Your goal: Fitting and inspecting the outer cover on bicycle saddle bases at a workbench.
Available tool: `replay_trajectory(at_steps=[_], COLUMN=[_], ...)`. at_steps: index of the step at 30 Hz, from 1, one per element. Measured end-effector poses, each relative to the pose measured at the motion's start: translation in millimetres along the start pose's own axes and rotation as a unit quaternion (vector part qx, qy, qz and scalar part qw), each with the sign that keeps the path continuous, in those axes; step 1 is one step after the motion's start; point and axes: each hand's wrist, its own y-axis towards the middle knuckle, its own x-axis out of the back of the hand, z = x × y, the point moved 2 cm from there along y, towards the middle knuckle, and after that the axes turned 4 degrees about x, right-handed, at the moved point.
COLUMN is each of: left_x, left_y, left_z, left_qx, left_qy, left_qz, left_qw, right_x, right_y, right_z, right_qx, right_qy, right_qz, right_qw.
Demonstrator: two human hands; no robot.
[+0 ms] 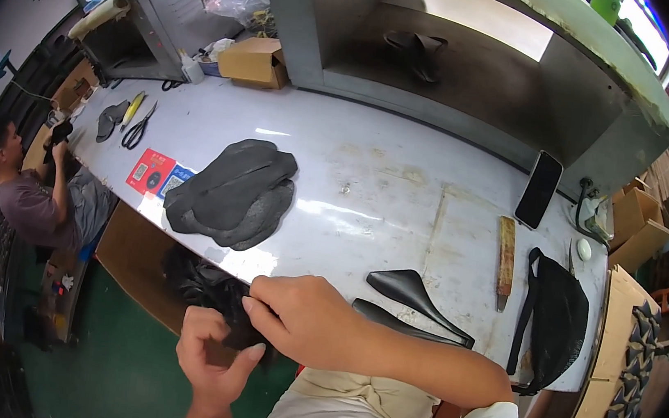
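My left hand (pixel 209 352) and my right hand (pixel 301 317) are together at the near left edge of the table. Both have curled fingers on a crumpled black glossy piece (pixel 240 332); its exact shape is hidden by my hands. Just behind them, more black glossy pieces (pixel 203 277) lie in an open cardboard box (pixel 138 269) below the table edge. A stack of dark grey, rounded flat sheets (pixel 233 189) lies on the table ahead of my hands. Beside my right forearm are two glossy black, tapered sole-shaped pieces (pixel 404 287), partly covered by the arm.
On the white table (pixel 357 154) lie scissors (pixel 139 130), a yellow cutter (pixel 133 110), a phone (pixel 539 189), a wooden-handled blade (pixel 505 261) and a black cloth item (pixel 556 325). A metal cabinet (pixel 305 32) stands at the back. Another person (pixel 39 192) sits at left.
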Motion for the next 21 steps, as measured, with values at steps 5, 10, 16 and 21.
replay_trajectory(at_steps=[5, 10, 16, 21], left_x=[16.6, 19.8, 16.0, 10.4], left_y=[10.0, 14.6, 31.9, 54.3], left_z=[-16.9, -22.3, 12.1, 15.3], left_qx=[-0.157, -0.225, -0.130, -0.043], left_qy=[0.258, 0.272, -0.059, -0.185], left_qz=[-0.009, -0.030, -0.230, -0.319], left_qw=[0.953, 0.935, 0.963, 0.929], right_x=[-9.1, 5.2, 1.0, -0.2], right_y=[4.0, 12.6, 19.5, 16.4], right_z=[21.8, 20.7, 7.7, 22.9], right_qx=[0.095, 0.039, -0.139, -0.152], right_qy=[-0.080, -0.017, 0.320, 0.422], right_qz=[-0.081, -0.102, -0.119, -0.197], right_qw=[0.989, 0.994, 0.930, 0.872])
